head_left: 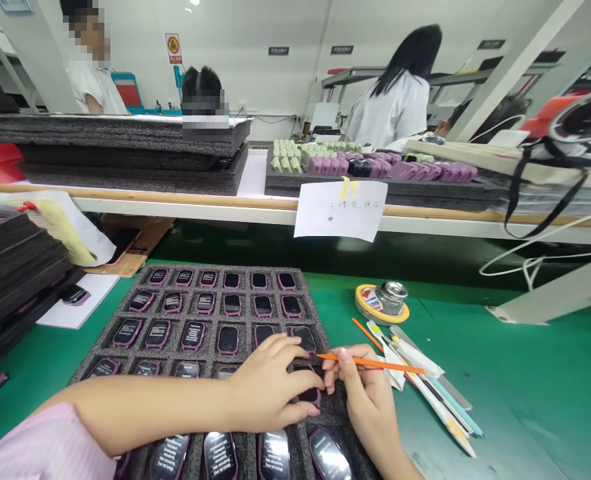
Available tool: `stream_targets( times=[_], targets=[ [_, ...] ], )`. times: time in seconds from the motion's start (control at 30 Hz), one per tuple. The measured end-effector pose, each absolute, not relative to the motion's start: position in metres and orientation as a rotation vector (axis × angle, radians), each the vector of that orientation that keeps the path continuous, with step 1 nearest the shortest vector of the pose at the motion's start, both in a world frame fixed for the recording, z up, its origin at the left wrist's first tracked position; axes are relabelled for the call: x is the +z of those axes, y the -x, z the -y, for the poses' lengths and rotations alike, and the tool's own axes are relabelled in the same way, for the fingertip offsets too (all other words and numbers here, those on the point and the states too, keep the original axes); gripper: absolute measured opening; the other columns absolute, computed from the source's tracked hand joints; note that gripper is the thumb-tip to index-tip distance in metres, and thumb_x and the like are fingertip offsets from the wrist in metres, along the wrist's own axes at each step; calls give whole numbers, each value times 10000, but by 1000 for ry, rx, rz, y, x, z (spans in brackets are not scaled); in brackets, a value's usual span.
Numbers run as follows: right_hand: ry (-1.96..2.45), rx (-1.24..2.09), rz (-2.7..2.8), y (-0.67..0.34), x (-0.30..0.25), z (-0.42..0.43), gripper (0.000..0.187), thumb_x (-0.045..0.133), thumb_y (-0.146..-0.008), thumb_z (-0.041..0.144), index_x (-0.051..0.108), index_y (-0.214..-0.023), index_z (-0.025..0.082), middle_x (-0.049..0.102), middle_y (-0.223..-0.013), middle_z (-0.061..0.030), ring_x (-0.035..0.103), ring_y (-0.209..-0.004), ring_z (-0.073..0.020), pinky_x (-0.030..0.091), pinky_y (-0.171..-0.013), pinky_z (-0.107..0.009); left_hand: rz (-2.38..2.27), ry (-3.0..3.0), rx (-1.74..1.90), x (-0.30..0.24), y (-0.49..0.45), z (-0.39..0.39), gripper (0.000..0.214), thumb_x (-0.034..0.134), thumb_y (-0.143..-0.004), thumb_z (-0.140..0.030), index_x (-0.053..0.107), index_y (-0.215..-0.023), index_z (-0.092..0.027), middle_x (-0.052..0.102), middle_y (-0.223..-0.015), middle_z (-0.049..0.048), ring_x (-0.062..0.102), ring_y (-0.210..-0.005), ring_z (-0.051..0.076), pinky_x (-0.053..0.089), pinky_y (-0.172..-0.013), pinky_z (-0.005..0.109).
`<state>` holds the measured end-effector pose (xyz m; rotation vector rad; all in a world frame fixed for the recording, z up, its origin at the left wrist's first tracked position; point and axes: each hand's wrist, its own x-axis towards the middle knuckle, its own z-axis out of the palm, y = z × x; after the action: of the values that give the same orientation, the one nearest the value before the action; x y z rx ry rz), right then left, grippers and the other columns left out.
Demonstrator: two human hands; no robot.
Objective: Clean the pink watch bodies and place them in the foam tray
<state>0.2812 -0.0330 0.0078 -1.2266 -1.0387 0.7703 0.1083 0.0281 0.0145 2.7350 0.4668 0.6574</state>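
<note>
A dark foam tray (270, 433) holds rows of purple-framed smartwatches (193, 335), several with lines of white text on their screens. My left hand (270, 383) reaches across the tray from the left with its fingers spread. Its thumb and forefinger rest about a smartwatch (305, 395) in the right-hand column, which they partly cover. At the tray's right edge, my right hand (368, 390) is closed on an orange pointed stick (380, 364). The stick's tip points left, close to my left fingers and a smartwatch (303, 340) in the row above.
Right of the tray lie a tape roll with a metal-topped container (383, 302) and several sticks and tools (435, 393). Black foam trays (10, 287) are stacked at left. A shelf (215, 208) crosses behind, bearing foam and purple and green parts. Three people are beyond it.
</note>
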Motion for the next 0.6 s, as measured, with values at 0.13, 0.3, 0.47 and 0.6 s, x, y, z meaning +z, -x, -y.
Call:
stream_targets(
  times=[0.13, 0.3, 0.47, 0.6],
  targets=[
    [1240, 782, 1042, -280, 2, 36, 407, 560, -939, 612, 476, -787, 244, 570, -605, 40, 523, -437, -107, 451, -410, -222, -421, -2729, 740, 11, -104, -27, 252, 637, -923, -386, 695, -1056, -179, 701, -1095, 117, 616, -1177, 294, 497, -1033, 496],
    [1281, 794, 1086, -282, -3, 38, 410, 520, -971, 586, 426, -758, 248, 518, -567, 63, 447, -400, -84, 364, -377, -201, -413, -2701, 765, 13, -105, -27, 222, 655, -908, -328, 669, -1071, -177, 695, -1095, 117, 631, -1103, 286, 534, -940, 454],
    [1311, 794, 1163, -282, -6, 38, 387, 492, -995, 551, 442, -765, 244, 529, -586, 51, 467, -425, -93, 391, -411, -213, -498, -2583, 711, 17, -105, -25, 344, 732, -840, -306, 575, -1098, -142, 689, -1049, 117, 637, -1042, 276, 545, -916, 436],
    [1315, 761, 1217, -284, -7, 37, 386, 483, -998, 548, 454, -762, 243, 515, -601, 49, 462, -438, -99, 391, -430, -226, -527, -2583, 676, 20, -105, -25, 326, 737, -833, -303, 560, -1061, -152, 681, -1039, 107, 635, -1031, 275, 542, -905, 437]
  ],
)
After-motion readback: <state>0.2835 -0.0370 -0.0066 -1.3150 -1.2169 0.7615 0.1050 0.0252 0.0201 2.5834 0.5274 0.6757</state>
